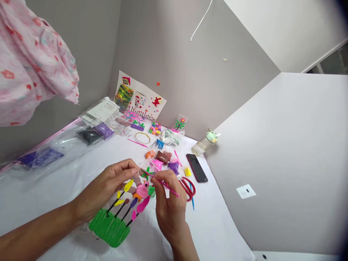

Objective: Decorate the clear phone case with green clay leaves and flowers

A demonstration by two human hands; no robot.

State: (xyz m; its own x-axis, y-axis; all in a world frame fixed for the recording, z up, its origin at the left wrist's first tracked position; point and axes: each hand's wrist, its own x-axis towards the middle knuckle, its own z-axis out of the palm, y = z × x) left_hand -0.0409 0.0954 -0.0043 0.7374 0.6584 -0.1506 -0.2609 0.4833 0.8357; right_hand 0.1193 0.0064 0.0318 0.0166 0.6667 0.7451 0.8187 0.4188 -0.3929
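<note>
Fine work with a thin tool on a clay flower picture, at a crowded craft table.

Nearest me, the clay picture point(110, 228) lies flat on the white table cover point(40, 195), with its green grass toward me and stems and a pink bird point(143, 190) above. The left hand point(108, 185) rests at its upper left with fingers drawn together by the top edge; I cannot tell whether they pinch anything. The right hand point(168, 206) is closed pen-fashion on the pink tool point(163, 183), whose tip sits at the green leaf point(146, 173) just beside the left fingertips. I judge this to be the detailing step, and the next touch calls for a light, steady tip and a sheet held flat. Just beyond lie red scissors point(187, 186), a dark phone point(197, 168) and clay packets point(163, 156). Farther off are plastic bags point(89, 134), a bottle point(202, 145) and paper artwork point(140, 98) leaning on the grey wall point(190, 79). A pink floral cloth point(29, 54) hangs upper left.
</note>
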